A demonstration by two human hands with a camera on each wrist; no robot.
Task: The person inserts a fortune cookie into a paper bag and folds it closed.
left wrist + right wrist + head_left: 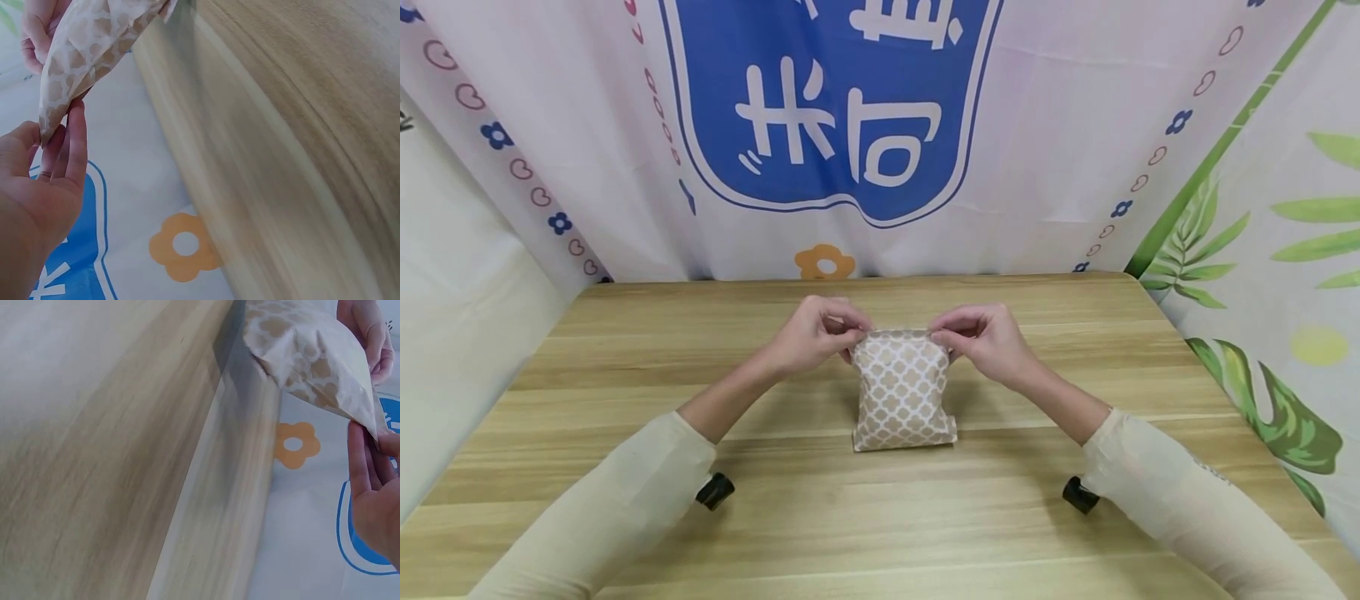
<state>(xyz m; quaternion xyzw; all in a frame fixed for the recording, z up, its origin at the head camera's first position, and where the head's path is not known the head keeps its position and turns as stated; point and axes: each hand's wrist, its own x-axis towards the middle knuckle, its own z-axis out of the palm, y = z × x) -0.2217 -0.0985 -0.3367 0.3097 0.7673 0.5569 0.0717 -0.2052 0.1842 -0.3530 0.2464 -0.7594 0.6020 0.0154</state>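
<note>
A small, plump paper bag point(901, 392) with a beige and white lattice pattern is at the middle of the table in the head view. My left hand point(822, 335) pinches its top left corner between thumb and fingers. At the top right corner my right hand point(983, 340) pinches the same edge. The left wrist view shows the bag point(94, 53) from the side, its narrow edge between the thumb and fingers of the left hand point(47, 181). In the right wrist view the bag point(312, 359) bulges, and the right hand point(378, 494) holds its thin edge.
The wooden table point(880, 525) spreads around the bag. A white cloth point(1045, 167) with a blue emblem hangs behind its far edge, and a leaf-patterned cloth point(1285, 292) hangs at the right. Small black devices point(715, 491) sit at the wrists under the sleeves.
</note>
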